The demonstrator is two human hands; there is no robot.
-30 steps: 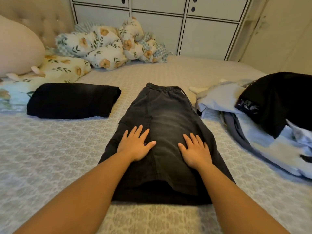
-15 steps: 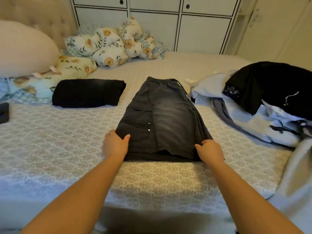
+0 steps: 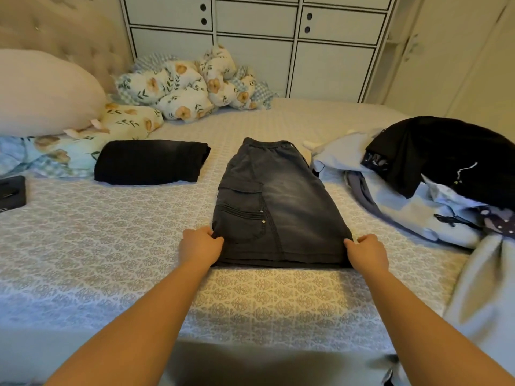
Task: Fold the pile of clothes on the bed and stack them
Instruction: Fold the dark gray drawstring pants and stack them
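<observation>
Fingers of the left hand [image 3: 200,246] curled on the near left corner of the grey shorts [image 3: 276,207], thumb on top, pinching the hem. Fingers of the right hand [image 3: 367,254] gripping the near right corner the same way. Both hands level with each other, at opposite ends of the near hem, neither nearer than the other.

Shorts lying flat on the bed [image 3: 111,246], already halved lengthwise, long axis running straight away from the body: hem at the hands, waistband at the far end. Cargo pocket facing up on the left half. Likely next move: lifting the hem and carrying it forward to the waistband, a fold across the long axis.

Open bedspread on the near side of the hem and to the left. Folded black garment [image 3: 150,161] farther left and back, well apart from the shorts, probably the start of the stack; bare bed between the two for sliding the shorts over. Unfolded pile [image 3: 418,185] of pale blue and black clothes close along the right edge of the shorts, nearly touching beside the waistband, so little room on that side. Dark phone [image 3: 11,193] at the far left edge. Pillows [image 3: 178,90] beyond, against the headboard.
</observation>
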